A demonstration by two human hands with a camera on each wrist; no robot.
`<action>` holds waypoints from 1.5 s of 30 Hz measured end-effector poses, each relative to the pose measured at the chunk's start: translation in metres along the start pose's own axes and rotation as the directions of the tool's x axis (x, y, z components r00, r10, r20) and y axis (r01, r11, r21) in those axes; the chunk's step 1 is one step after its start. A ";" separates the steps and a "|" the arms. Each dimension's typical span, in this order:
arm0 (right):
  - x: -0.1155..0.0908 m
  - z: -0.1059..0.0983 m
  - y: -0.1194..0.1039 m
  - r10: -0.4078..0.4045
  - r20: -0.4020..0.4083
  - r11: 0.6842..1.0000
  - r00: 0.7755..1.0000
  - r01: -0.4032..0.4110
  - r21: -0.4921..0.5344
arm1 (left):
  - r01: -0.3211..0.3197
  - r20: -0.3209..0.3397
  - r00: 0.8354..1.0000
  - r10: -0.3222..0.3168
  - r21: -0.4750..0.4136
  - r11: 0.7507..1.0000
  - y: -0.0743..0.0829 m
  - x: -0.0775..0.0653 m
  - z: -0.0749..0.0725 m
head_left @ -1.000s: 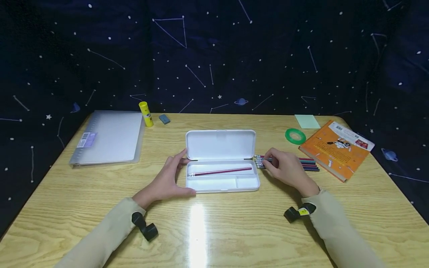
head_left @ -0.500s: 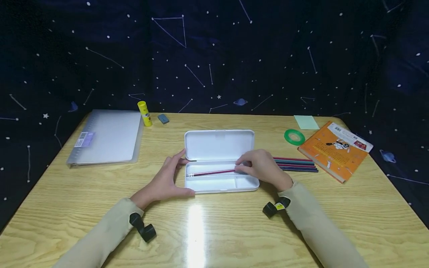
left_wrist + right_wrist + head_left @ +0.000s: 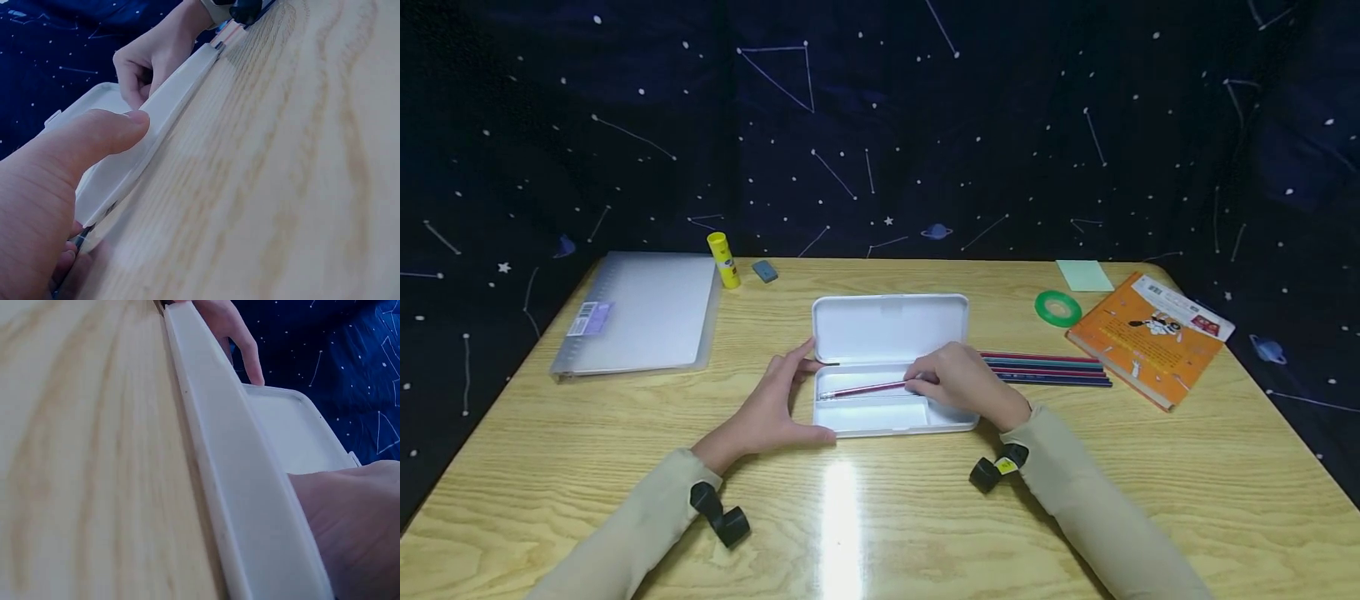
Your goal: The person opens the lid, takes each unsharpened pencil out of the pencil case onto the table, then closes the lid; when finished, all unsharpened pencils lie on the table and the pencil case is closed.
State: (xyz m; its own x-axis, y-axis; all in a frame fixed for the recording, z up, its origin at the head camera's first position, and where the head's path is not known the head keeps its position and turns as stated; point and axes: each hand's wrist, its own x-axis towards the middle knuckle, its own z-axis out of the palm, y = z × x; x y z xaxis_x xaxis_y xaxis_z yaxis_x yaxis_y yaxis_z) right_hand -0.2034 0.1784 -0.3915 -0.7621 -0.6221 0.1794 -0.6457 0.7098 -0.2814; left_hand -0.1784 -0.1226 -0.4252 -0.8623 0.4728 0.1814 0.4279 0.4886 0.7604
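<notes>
An open white pencil case (image 3: 891,329) stands on the table, lid tilted up at the back. My left hand (image 3: 767,408) holds its left end, thumb at the front corner and fingers near the hinge. In the left wrist view, the left thumb (image 3: 106,134) lies against the case's front wall. A dark red pencil (image 3: 865,389) lies slightly slanted in the long rear compartment. My right hand (image 3: 962,379) reaches over the case's right half, thumb and fingertips pinched at the pencil. The hand hides the pencil's right end. Several dark pencils (image 3: 1052,371) lie right of the case.
A clear-covered notebook (image 3: 640,312), a yellow glue stick (image 3: 724,261) and a blue-grey eraser (image 3: 765,271) lie back left. At the right are green tape (image 3: 1057,308), pale sticky notes (image 3: 1085,276) and an orange book (image 3: 1150,337). A starry cloth (image 3: 880,125) hangs behind.
My right hand has moved left from the loose pencils into the case, onto the dark red pencil there. My left hand has kept its hold on the case's left end.
</notes>
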 end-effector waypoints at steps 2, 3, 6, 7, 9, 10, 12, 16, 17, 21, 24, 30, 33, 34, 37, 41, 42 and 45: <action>-0.002 -0.001 -0.003 0.027 -0.010 0.999 1.000 -0.027 -0.024 | 0.000 0.003 1.000 0.000 -0.006 1.000 0.000 0.000 0.001; -0.003 -0.001 -0.004 0.036 -0.020 0.999 0.999 -0.037 -0.034 | 0.001 0.005 1.000 -0.001 -0.008 1.000 0.000 0.001 0.002; -0.008 -0.004 -0.007 0.045 -0.061 0.997 0.997 -0.048 -0.059 | 0.008 0.010 1.000 -0.008 -0.013 1.000 0.000 0.000 0.004; -0.009 -0.005 -0.007 0.043 -0.076 0.997 0.996 -0.048 -0.065 | 0.012 0.011 1.000 -0.012 -0.013 1.000 -0.001 0.000 0.005; -0.014 -0.007 -0.005 0.053 -0.103 0.997 0.993 -0.058 -0.055 | 0.018 0.012 1.000 -0.017 -0.011 1.000 -0.001 -0.001 0.005; -0.016 -0.008 -0.003 0.066 -0.113 0.996 0.991 -0.072 -0.046 | 0.021 0.012 1.000 -0.021 -0.009 1.000 -0.002 -0.001 0.005; -0.023 -0.011 0.003 0.106 -0.126 0.993 0.986 -0.111 -0.029 | 0.023 0.008 1.000 -0.023 -0.004 1.000 -0.002 -0.002 0.004; -0.042 -0.020 0.019 0.184 -0.138 0.981 0.973 -0.190 -0.028 | 0.019 -0.002 1.000 -0.019 0.005 1.000 -0.002 -0.002 0.003; -0.047 -0.022 0.024 0.196 -0.145 0.978 0.970 -0.203 -0.040 | 0.016 -0.004 1.000 -0.016 0.005 1.000 -0.001 -0.001 0.003; -0.071 -0.030 0.043 0.223 -0.186 0.965 0.957 -0.244 -0.098 | 0.008 0.003 1.000 -0.008 0.002 1.000 -0.001 0.000 0.003; -0.088 -0.035 0.055 0.223 -0.228 0.960 0.948 -0.255 -0.119 | 0.009 0.002 1.000 -0.009 0.003 1.000 -0.001 0.001 0.003; -0.114 -0.043 0.071 0.185 -0.304 0.957 0.934 -0.242 -0.160 | 0.012 -0.010 1.000 -0.012 0.010 1.000 0.001 0.001 0.000; -0.127 -0.047 0.077 0.199 -0.288 0.953 0.937 -0.254 -0.164 | 0.011 -0.005 1.000 -0.011 0.006 1.000 0.002 0.001 0.000; -0.131 -0.049 0.079 0.206 -0.279 0.952 0.938 -0.258 -0.165 | 0.008 -0.004 1.000 -0.008 0.004 1.000 0.002 0.001 0.000; -0.142 -0.053 0.085 0.220 -0.265 0.950 0.939 -0.268 -0.161 | -0.014 -0.011 1.000 0.014 0.007 1.000 0.002 0.002 -0.001; -0.149 -0.054 0.091 0.206 -0.251 0.956 0.946 -0.249 -0.154 | -0.036 -0.024 0.999 0.036 0.016 0.999 0.002 0.002 -0.001; -0.150 -0.054 0.092 0.201 -0.241 0.960 0.950 -0.240 -0.147 | -0.033 -0.024 0.999 0.033 0.016 0.999 0.002 0.002 -0.001; -0.150 -0.052 0.093 0.202 -0.218 0.965 0.955 -0.232 -0.123 | -0.015 -0.016 1.000 0.015 0.017 1.000 0.001 0.000 -0.001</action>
State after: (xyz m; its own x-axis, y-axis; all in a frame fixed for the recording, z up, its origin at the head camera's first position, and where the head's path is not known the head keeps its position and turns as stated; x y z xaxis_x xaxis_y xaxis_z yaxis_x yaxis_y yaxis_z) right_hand -0.1515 0.3549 -0.3951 -0.8684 -0.3786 0.3200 -0.4519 0.8701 -0.1969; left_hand -0.1784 -0.1232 -0.4238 -0.8599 0.4685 0.2026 0.4450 0.4936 0.7472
